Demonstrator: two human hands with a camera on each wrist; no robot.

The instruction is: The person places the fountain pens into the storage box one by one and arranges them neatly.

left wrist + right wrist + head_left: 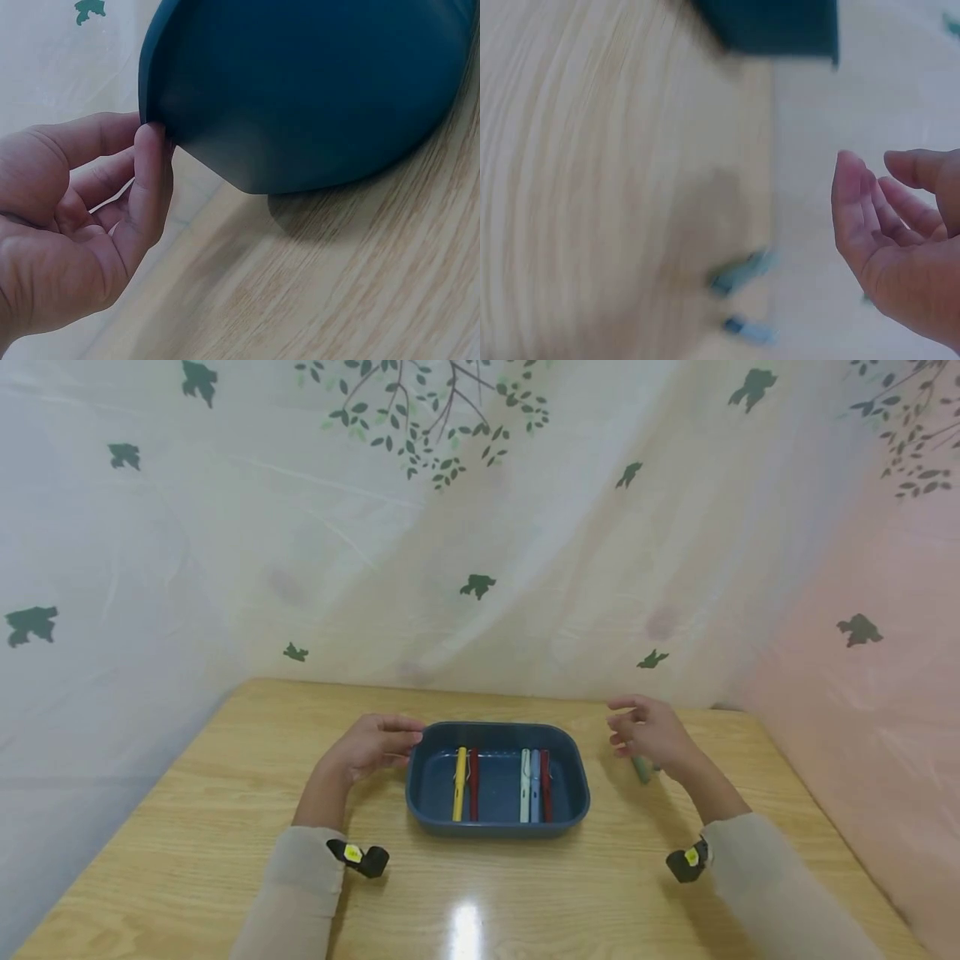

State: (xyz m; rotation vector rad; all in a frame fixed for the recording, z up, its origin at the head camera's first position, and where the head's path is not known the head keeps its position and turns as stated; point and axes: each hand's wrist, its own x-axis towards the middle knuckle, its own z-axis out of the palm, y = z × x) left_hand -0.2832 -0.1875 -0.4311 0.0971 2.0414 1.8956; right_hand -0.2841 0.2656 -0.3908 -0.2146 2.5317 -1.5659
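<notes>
A dark blue tray sits mid-table and holds a yellow pen, a red pen, a white pen, a light blue pen and another red pen. My left hand rests at the tray's left end. In the left wrist view the hand touches the edge of the tray with nearly straight fingers. My right hand hovers right of the tray, fingers relaxed and empty, above a green pen lying on the table. The right wrist view is blurred and shows the empty hand.
The wooden table is enclosed by a pale curtain with leaf prints at the back and both sides. The blurred right wrist view shows two small pen-like items on the wood and the tray's corner.
</notes>
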